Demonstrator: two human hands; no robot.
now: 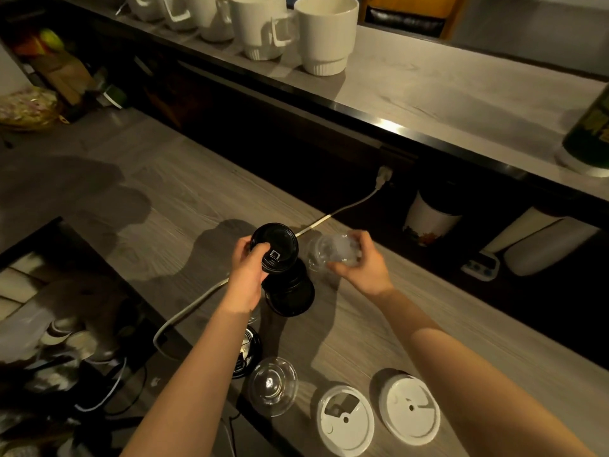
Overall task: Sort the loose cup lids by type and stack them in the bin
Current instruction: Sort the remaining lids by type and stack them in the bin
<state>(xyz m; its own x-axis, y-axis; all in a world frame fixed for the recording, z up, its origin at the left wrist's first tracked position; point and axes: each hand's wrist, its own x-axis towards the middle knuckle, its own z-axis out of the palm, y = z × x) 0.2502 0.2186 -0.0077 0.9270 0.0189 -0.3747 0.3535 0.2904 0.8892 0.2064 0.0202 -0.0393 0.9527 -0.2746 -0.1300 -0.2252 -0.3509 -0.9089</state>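
Observation:
My left hand (pixel 245 275) grips a black cup lid (pixel 275 247) held above the wooden counter. Just below it lies another black lid (pixel 290 293), partly hidden. My right hand (pixel 361 263) holds a clear plastic dome lid (pixel 331 250) beside the black one. Near the front edge lie a clear dome lid (pixel 273 385) and two white flat lids (pixel 346 418) (pixel 410 409). One more black lid (pixel 247 354) shows partly under my left forearm. No bin can be told apart in this view.
A white power cable (pixel 342 209) runs across the counter (pixel 164 199) to a socket. White mugs (pixel 324 31) stand on the raised shelf at the back. An open dark compartment with clutter (pixel 59 324) lies at the left. Containers (pixel 428 219) sit under the shelf at right.

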